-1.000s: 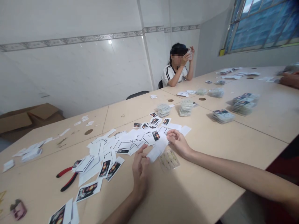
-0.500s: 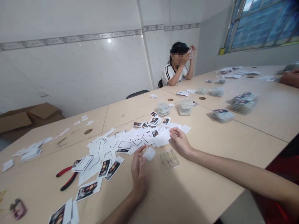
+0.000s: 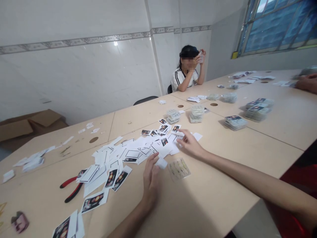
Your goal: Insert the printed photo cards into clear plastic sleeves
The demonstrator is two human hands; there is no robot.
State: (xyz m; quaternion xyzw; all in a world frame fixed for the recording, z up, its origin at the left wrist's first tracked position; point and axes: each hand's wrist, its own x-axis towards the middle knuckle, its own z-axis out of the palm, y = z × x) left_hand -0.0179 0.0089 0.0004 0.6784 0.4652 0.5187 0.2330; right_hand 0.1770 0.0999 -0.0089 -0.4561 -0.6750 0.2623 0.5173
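My left hand (image 3: 150, 181) is raised over the table, with a small white card (image 3: 161, 163) held at its fingers. My right hand (image 3: 191, 144) hovers above the right end of a spread of loose paper cards (image 3: 141, 150), some white with black borders, others printed dark. Its thumb and forefinger are apart, and I see nothing between them. Between my hands and a little nearer to me lies a flat clear plastic box (image 3: 179, 169) with several slim yellowish-green items in it, untouched by either hand.
Red-handled pliers (image 3: 71, 188) lie left, partly under cards. A small pink object (image 3: 19, 222) is at the near left. Stacks of clear boxes (image 3: 235, 122) stand farther right. A person (image 3: 185, 74) sits across the table; another person's hand (image 3: 307, 83) is at the far right.
My right hand's fingers have spread apart and it has shifted slightly up and left. My left hand has moved a little right with the white card.
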